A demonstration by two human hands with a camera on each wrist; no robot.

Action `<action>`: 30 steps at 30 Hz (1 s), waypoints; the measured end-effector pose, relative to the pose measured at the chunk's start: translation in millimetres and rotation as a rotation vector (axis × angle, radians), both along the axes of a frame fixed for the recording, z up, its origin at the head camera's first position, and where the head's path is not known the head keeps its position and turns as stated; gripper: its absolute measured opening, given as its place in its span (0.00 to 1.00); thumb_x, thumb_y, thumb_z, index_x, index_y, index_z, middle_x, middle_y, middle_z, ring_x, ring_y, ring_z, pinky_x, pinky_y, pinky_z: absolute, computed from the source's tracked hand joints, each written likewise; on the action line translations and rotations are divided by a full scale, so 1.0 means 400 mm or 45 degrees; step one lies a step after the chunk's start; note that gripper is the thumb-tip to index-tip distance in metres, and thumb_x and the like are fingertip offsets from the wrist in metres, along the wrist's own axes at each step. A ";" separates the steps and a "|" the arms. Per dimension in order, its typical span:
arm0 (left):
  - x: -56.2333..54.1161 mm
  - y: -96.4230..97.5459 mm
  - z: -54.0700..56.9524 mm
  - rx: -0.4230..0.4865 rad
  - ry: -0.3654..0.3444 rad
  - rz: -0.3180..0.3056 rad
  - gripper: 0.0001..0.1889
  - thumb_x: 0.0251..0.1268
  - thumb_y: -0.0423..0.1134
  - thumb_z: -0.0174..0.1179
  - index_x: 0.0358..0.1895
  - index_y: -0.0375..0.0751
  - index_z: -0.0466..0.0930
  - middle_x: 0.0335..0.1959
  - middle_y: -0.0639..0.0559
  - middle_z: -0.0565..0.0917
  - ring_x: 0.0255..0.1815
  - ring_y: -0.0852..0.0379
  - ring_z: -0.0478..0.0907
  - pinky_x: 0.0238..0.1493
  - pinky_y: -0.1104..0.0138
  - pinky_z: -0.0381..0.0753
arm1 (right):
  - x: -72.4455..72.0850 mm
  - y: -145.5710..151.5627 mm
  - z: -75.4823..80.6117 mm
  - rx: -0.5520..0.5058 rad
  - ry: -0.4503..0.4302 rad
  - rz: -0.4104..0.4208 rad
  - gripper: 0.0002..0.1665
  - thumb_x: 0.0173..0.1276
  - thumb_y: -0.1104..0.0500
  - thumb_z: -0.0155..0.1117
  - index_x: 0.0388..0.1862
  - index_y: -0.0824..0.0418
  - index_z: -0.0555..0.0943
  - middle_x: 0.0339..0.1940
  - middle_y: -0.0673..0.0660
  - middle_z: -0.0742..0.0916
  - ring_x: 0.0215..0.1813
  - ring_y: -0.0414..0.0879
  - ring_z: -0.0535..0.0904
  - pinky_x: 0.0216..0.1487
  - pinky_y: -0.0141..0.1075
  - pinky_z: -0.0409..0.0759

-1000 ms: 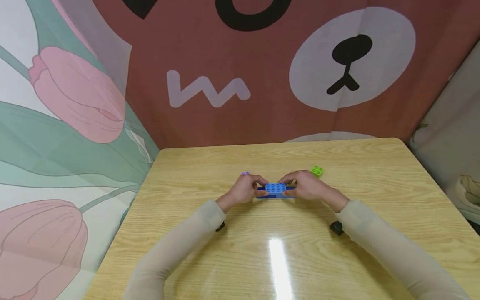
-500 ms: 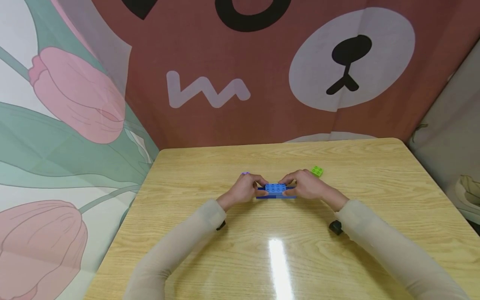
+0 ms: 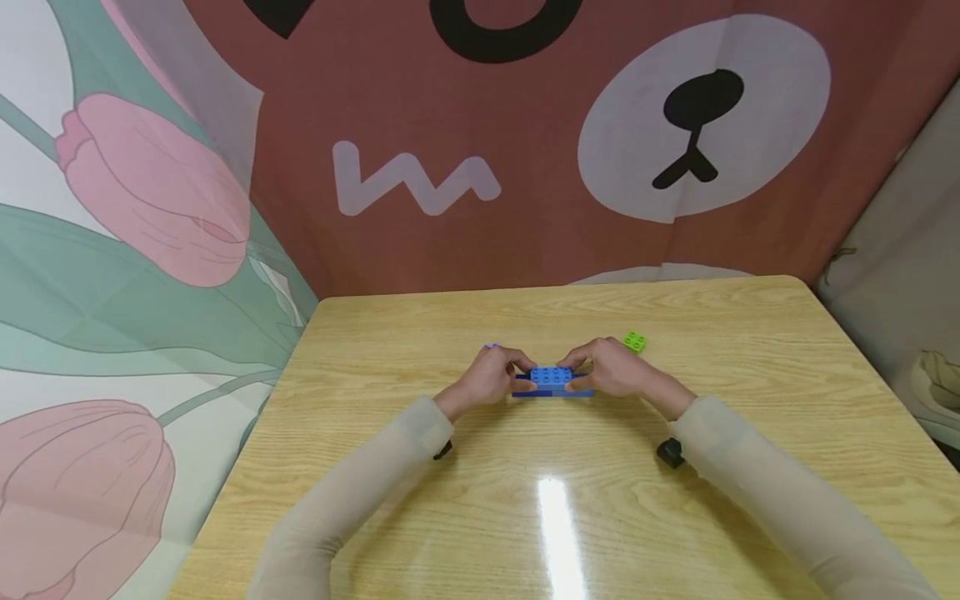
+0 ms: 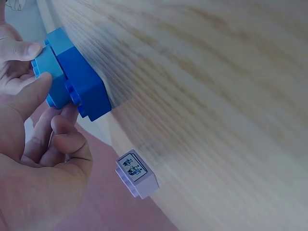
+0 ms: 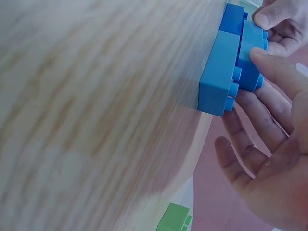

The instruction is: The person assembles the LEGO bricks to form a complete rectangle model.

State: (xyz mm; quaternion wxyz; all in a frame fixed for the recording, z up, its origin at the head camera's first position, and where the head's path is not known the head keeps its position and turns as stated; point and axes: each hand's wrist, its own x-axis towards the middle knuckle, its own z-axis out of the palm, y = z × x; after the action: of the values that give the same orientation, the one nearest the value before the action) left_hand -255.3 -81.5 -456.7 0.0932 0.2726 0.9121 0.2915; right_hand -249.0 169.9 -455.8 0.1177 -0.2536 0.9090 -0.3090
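1. The left end of a light-blue, eight-studded plastic brick [image 3: 551, 376] is pinched by the left hand [image 3: 489, 379], its right end by the right hand [image 3: 615, 371].
2. Beneath it, a dark-blue plastic brick [image 4: 87, 83] on the left and a lighter blue plastic brick [image 5: 218, 72] on the right are set end to end, their seam bridged. Full seating cannot be told.
3. Even pressure at both ends, with studs aligned, would seem best.
4. On the bench [image 3: 420, 517], a pale-purple printed brick [image 4: 138, 174] is seen far left, a lime-green four-studded brick [image 3: 634, 342] far right.
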 end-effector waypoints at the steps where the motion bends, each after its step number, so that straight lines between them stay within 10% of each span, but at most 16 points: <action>1: 0.000 0.000 0.000 -0.001 0.003 0.005 0.16 0.60 0.45 0.71 0.50 0.45 0.87 0.44 0.54 0.90 0.28 0.67 0.78 0.44 0.69 0.77 | 0.001 -0.001 0.000 0.001 0.004 -0.004 0.23 0.62 0.52 0.75 0.56 0.55 0.86 0.53 0.55 0.89 0.52 0.53 0.87 0.51 0.48 0.85; 9: 0.003 0.002 0.002 -0.017 -0.010 0.034 0.16 0.60 0.45 0.72 0.50 0.46 0.87 0.43 0.55 0.90 0.28 0.66 0.76 0.57 0.59 0.72 | 0.004 -0.002 0.002 0.016 0.012 -0.004 0.24 0.62 0.51 0.75 0.57 0.55 0.85 0.54 0.56 0.89 0.53 0.53 0.87 0.51 0.48 0.84; 18: 0.003 0.001 -0.006 0.008 -0.012 0.017 0.17 0.60 0.44 0.71 0.51 0.43 0.87 0.44 0.51 0.90 0.26 0.66 0.77 0.29 0.75 0.76 | 0.002 -0.001 -0.004 0.028 0.020 -0.008 0.25 0.62 0.50 0.74 0.58 0.55 0.85 0.55 0.56 0.89 0.52 0.52 0.87 0.51 0.48 0.84; 30: 0.002 -0.003 -0.014 0.026 0.027 0.001 0.17 0.60 0.45 0.72 0.50 0.43 0.87 0.44 0.51 0.90 0.33 0.65 0.81 0.36 0.74 0.79 | 0.001 -0.004 -0.018 0.025 0.026 -0.050 0.25 0.62 0.50 0.75 0.58 0.53 0.85 0.52 0.53 0.90 0.51 0.49 0.87 0.47 0.42 0.84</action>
State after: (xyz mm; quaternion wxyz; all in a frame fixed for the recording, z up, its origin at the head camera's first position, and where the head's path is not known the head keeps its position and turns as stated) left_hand -254.4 -82.5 -462.4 0.0808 0.2763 0.9102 0.2979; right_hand -248.7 168.2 -463.0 0.1047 -0.2379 0.9179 -0.2999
